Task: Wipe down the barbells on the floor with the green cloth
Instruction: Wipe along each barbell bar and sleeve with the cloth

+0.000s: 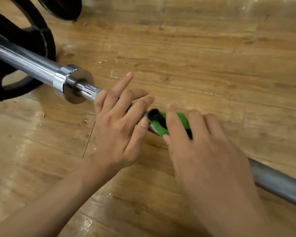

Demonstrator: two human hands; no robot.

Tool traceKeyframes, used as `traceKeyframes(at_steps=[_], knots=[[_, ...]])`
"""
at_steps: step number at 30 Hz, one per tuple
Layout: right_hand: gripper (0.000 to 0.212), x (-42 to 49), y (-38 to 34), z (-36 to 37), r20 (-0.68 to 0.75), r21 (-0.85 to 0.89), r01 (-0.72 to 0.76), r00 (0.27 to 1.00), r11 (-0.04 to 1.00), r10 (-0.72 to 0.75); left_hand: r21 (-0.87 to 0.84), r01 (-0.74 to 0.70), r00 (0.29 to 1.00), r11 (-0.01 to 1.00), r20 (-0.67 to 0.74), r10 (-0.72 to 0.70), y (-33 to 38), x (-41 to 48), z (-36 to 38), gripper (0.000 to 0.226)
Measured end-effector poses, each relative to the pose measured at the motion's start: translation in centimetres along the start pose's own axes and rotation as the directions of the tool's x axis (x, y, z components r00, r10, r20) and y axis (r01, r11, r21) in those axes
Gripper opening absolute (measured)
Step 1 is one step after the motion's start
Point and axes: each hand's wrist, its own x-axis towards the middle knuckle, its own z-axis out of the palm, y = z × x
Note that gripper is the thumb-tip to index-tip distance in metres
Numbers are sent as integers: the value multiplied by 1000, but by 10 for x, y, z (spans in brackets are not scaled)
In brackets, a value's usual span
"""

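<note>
A steel barbell [277,183] lies on the wooden floor, running from the upper left to the lower right. Its thick chrome sleeve [32,64] ends in a collar [77,82]. The green cloth [158,128], with a black edge, is wrapped over the thin shaft just past the collar. My right hand [208,151] holds the cloth on the bar, fingers over the top and thumb on the near side. My left hand [116,127] rests on the shaft between collar and cloth, fingers spread and mostly straight, thumb tip touching the bar beside the cloth.
A black weight plate [24,41] sits on the sleeve at the left. Another black plate [61,7] lies at the top left. Wooden plank floor [195,57] stretches to the right and behind the bar.
</note>
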Motion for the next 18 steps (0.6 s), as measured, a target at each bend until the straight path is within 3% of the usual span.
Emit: traceKeyframes(at_steps=[3,6,11,14,18], knots=[[61,-1,25,-4,-6,13,47,999,999,-47,-20,-13,999,1000,29,13,-7,14,3,66],[61,-27,51,-20,-32,-53,-26,999,998,25,-36,-7,1000,999,24,8,-10,24,6,56],[67,9,29,-6,-24,-72,-9,1000,997,8,-35,-5,1000,999,-14,4,-9,32,13,53],[54,14,34,-9,10,-119,30,1000,993,-29,-64,-37,999,997,15,38,-11,29,10,55],[52,-30,61,-33,46,-138,-71,996,988,78,-79,-29,999,996,16,30,-12,22,6,64]])
